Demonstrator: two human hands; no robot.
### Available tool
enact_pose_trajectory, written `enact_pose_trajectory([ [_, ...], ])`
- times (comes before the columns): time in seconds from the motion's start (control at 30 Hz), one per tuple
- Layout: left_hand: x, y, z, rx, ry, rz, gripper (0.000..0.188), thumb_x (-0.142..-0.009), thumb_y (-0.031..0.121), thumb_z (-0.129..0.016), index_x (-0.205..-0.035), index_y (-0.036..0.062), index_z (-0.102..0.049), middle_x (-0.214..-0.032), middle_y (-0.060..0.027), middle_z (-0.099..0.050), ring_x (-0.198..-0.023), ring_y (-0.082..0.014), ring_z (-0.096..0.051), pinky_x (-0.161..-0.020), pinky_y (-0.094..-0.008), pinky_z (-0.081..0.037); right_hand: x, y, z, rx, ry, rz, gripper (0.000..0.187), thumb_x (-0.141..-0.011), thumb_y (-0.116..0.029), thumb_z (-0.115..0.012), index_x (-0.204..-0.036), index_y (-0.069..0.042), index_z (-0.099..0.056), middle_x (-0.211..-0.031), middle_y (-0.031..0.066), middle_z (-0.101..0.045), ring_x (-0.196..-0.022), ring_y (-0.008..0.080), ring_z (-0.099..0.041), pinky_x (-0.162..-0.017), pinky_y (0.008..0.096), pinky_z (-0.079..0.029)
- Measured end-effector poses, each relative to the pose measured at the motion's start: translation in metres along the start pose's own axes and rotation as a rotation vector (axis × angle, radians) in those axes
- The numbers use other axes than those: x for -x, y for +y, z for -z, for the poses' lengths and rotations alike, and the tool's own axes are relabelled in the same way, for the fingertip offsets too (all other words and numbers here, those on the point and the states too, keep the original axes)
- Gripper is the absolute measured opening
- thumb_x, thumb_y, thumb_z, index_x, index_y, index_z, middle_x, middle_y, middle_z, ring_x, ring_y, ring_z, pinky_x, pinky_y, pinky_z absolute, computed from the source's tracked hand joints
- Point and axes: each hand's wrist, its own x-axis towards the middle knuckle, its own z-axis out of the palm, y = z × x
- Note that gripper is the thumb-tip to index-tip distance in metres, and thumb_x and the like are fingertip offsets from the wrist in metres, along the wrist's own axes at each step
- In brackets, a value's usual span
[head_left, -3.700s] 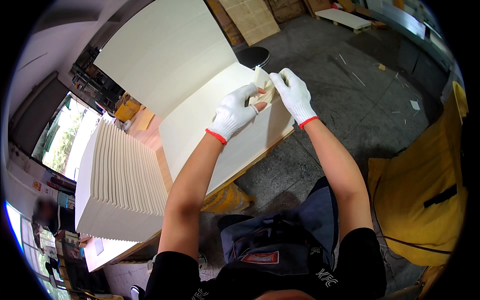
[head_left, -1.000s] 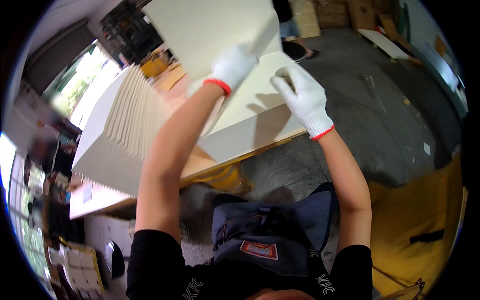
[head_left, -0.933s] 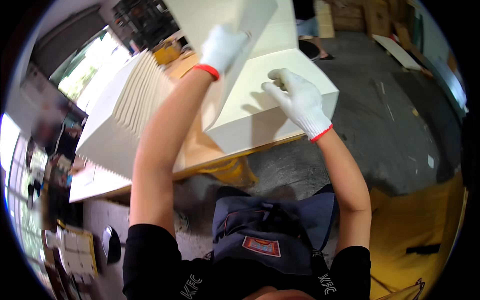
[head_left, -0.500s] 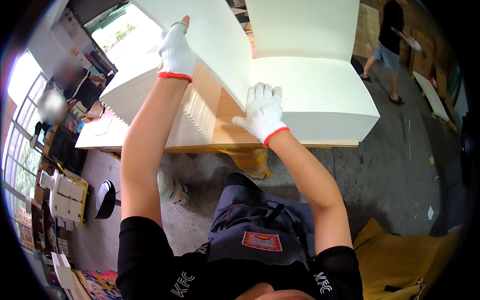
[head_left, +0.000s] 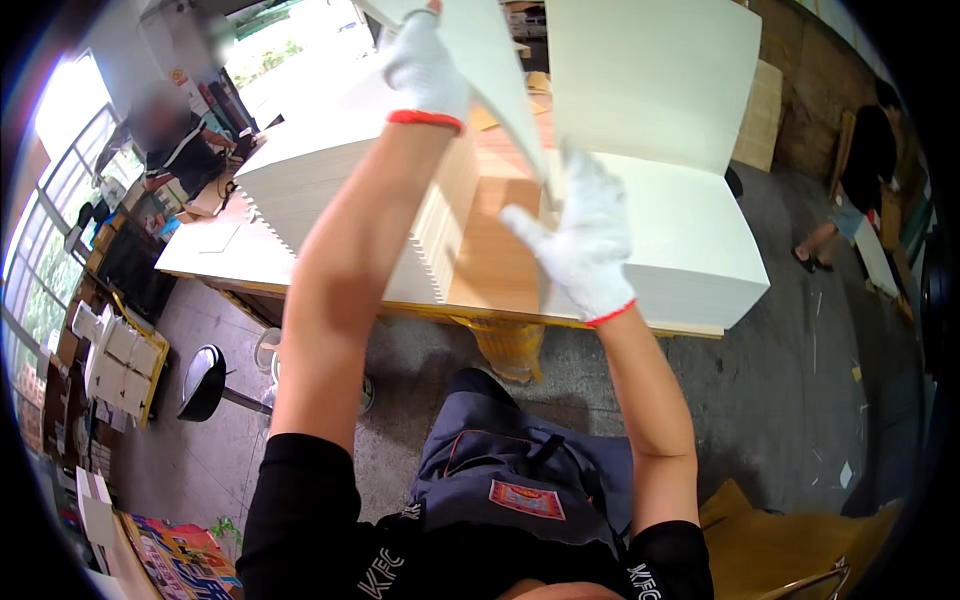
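My left hand (head_left: 428, 68), in a white knit glove with a red cuff, reaches far forward and grips the edge of a large white sheet (head_left: 490, 50). The sheet stands tilted, slightly blurred, above a bare strip of the wooden table (head_left: 495, 255). My right hand (head_left: 588, 240), gloved alike, is spread beside the sheet's lower end, at the left edge of the right stack (head_left: 680, 215); blur hides whether its fingertips touch. Left of the strip stands a thick stack of white sheets (head_left: 335, 165) with a stepped, toothed side, partly covered by my left forearm.
A tall white sheet (head_left: 655, 85) stands upright behind the right stack. Below the table are yellow wrapping (head_left: 503, 345) and a black stool seat (head_left: 203, 383). One person (head_left: 180, 150) is at the far left; another (head_left: 868, 165) walks at the right. Brown cloth (head_left: 770, 540) lies lower right.
My left hand has moved forward and rightward with the sheet, which now stands steeper. My right hand has shifted slightly and its fingers have spread. The walking person is farther right; my view has shifted.
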Motion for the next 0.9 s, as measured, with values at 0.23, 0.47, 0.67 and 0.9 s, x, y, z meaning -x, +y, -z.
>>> enact_pose_trajectory([
  [0.23, 0.11, 0.068, -0.047, -0.241, -0.254, -0.287, 0.049, -0.094, 0.02, -0.062, -0.14, 0.0061, -0.049, -0.139, -0.015, -0.05, -0.128, -0.0274, -0.048, -0.104, -0.0437, -0.044, -0.047, 0.041, 0.066, -0.299, 0.186, 0.174, 0.064, -0.094, -0.009, -0.059, -0.155, -0.012, -0.042, -0.145, 0.0127, -0.053, -0.109, 0.0225, -0.067, -0.085, 0.0294, -0.055],
  [0.47, 0.064, 0.142, 0.016, -0.685, -1.137, -0.639, 0.094, -0.089, 0.037, -0.071, -0.159, 0.0033, -0.019, -0.16, -0.0266, -0.028, -0.147, -0.0406, -0.029, -0.122, -0.0518, -0.027, -0.072, 0.039, 0.141, -0.603, 0.351, -0.254, 0.042, -0.103, -0.018, -0.052, -0.14, 0.001, -0.052, -0.131, 0.0155, -0.06, -0.11, 0.0204, -0.064, -0.094, 0.031, -0.052],
  [0.67, -0.02, 0.16, 0.093, -0.958, -0.675, -0.32, 0.075, -0.095, 0.022, -0.071, -0.155, 0.0, -0.031, -0.15, -0.0214, -0.043, -0.139, -0.0279, -0.044, -0.113, -0.0416, -0.041, -0.135, 0.023, 0.118, -0.499, 0.298, -0.177, 0.057, -0.101, -0.032, -0.057, -0.145, 0.003, -0.048, -0.141, 0.0206, -0.057, -0.131, 0.0256, -0.055, -0.111, 0.0323, -0.042],
  [0.9, -0.131, 0.176, 0.207, -0.47, -0.386, -0.161, 0.039, -0.099, 0.012, -0.058, -0.137, 0.0063, -0.061, -0.124, -0.0084, -0.063, -0.108, -0.0198, -0.063, -0.088, -0.0324, -0.054, -0.224, -0.071, 0.006, -1.433, -0.008, -0.23, 0.047, -0.097, -0.024, -0.065, -0.132, 0.008, -0.06, -0.138, 0.0195, -0.06, -0.133, 0.0244, -0.054, -0.111, 0.0271, -0.04],
])
